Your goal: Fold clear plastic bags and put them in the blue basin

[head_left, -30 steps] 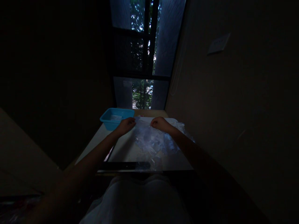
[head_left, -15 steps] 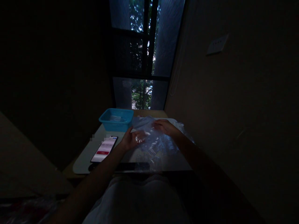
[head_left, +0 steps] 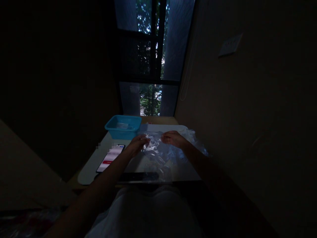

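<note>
A clear plastic bag (head_left: pixel 154 142), crinkled and shiny, is stretched between my two hands above the white board. My left hand (head_left: pixel 137 144) pinches its left side, fingers closed. On the other side, my right hand (head_left: pixel 172 138) grips the bag with thumb and fingers together. More clear plastic bags (head_left: pixel 192 142) lie heaped beside and under my right forearm. Another flat piece of clear plastic (head_left: pixel 158 170) rests near the front edge, partly over a dark strip (head_left: pixel 133 177). Dim light hides the bag's exact edges.
A blue plastic basket (head_left: pixel 123 135) with some clear plastic inside stands at the back left of the white board (head_left: pixel 90 168). A lit phone (head_left: pixel 110 158) lies in front of it. A wall rises close on the right, and a window (head_left: pixel 150 99) is behind.
My left hand has turned from open-palmed to a closed pinch and risen slightly. The whitish sheet held toward the back is no longer seen there; clear plastic now spans both hands.
</note>
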A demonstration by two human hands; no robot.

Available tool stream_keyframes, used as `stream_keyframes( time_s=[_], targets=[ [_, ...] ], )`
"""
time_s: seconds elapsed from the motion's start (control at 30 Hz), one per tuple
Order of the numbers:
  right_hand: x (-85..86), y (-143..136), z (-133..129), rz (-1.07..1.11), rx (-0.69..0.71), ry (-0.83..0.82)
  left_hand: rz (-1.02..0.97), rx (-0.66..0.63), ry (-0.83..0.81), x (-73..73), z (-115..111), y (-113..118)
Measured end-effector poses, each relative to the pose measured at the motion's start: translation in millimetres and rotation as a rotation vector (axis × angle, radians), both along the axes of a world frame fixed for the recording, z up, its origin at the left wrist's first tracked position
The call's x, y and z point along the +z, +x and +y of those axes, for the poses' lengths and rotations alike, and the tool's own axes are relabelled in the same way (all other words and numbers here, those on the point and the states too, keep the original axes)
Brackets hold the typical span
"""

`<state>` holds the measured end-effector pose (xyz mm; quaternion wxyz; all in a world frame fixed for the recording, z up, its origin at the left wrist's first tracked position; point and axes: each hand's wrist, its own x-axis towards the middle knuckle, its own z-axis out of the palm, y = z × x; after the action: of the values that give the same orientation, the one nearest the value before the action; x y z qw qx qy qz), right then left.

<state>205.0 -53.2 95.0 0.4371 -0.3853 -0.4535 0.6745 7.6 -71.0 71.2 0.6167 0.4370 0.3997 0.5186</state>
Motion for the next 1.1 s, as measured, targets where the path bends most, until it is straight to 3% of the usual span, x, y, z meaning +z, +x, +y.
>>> stream_keyframes(
  time_s=[0.23, 0.37, 0.73, 0.93, 1.1],
  targets=[
    [-10.1, 0.4, 3.9, -0.078, -0.076, 0.037, -0.049, 0.027, -0.051, -3.5, 1.3, -6.1],
    [-14.4, -1.3, 6.6, -0.071, -0.128, 0.119, 0.037, 0.076, -0.059, -4.7, 0.4, -8.8],
    [-14.2, -7.7, 6.9, -0.116, -0.277, 0.145, 0.163, 0.163, 0.229, -0.2, -0.9, -10.1],
    [-11.3, -8.9, 5.1, -0.078, -0.256, 0.253, 0.302, 0.124, 0.247, -4.1, 5.3, -11.9],
    [-10.7, -10.0, 5.5, -0.047, -0.234, 0.247, 0.321, 0.139, 0.217, -8.0, 6.1, -11.7]
  ],
)
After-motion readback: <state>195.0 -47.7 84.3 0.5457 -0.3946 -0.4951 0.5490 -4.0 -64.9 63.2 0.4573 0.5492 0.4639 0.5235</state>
